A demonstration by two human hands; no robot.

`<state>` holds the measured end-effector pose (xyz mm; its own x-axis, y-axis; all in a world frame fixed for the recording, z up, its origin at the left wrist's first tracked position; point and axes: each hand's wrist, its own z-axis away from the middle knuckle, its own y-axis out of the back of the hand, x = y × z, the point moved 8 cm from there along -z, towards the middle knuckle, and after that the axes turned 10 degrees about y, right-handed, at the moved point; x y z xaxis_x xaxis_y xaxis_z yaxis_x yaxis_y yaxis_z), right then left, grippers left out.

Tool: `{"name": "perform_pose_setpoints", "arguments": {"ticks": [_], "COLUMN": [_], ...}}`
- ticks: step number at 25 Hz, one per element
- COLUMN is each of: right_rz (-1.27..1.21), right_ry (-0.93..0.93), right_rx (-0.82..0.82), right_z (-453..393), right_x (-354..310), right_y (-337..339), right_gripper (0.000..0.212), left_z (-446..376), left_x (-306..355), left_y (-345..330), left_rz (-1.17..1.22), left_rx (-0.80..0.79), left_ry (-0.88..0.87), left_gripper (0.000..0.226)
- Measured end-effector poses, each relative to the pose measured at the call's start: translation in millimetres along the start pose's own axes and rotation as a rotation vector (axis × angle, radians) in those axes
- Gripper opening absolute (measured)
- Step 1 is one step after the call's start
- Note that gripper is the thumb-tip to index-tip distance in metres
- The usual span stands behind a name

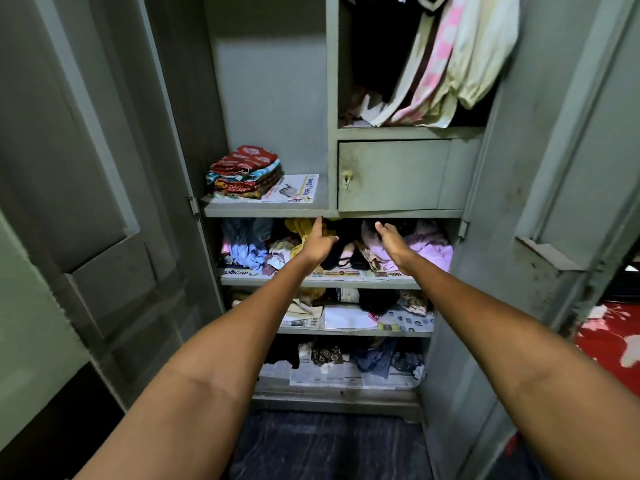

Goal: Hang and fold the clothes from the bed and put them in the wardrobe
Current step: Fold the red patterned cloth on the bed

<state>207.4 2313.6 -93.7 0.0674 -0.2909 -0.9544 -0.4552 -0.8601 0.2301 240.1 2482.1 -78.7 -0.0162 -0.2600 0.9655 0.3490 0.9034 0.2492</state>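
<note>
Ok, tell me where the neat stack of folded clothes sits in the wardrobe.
In the head view, the folded stack sits on the upper left shelf, on a sheet of newspaper, left of the small locker door and above both hands.

Your hanging clothes (446,57) run off the top edge, so you cannot see the rail or any hangers. The bed (609,337) shows only as a red strip cut by the right edge. Your left hand (320,245) and right hand (393,244) cover part of the jumbled clothes (429,244), whose separate pieces blur together.
</note>
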Motion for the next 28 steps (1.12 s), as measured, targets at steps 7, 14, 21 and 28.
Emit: {"name": "perform_pose_setpoints", "arguments": {"ticks": [7, 14, 21, 28], "right_rz": [-0.032, 0.006, 0.051, 0.044], "right_ry": [0.008, 0.001, -0.004, 0.064], "right_rx": [0.008, -0.098, -0.106, -0.281], "right_z": [36.2, 77.5, 85.5, 96.2], "right_x": [-31.4, -35.0, -23.2, -65.9], "right_y": [-6.6, -64.4, -69.7, -156.3], "right_gripper": [0.056, 0.056, 0.056, 0.045], "left_z": [28.1, 92.5, 177.9, 200.3], "left_x": [5.9, 9.9, 1.3, -40.2], "left_y": [40.0, 171.5, 287.1, 344.3], "left_rz": [-0.009, -0.307, -0.731, -0.368], "left_rx": [0.037, 0.729, 1.275, 1.288], "left_ry": [-0.054, -0.215, -0.151, 0.072], "left_gripper": [0.071, 0.071, 0.092, 0.100]}}
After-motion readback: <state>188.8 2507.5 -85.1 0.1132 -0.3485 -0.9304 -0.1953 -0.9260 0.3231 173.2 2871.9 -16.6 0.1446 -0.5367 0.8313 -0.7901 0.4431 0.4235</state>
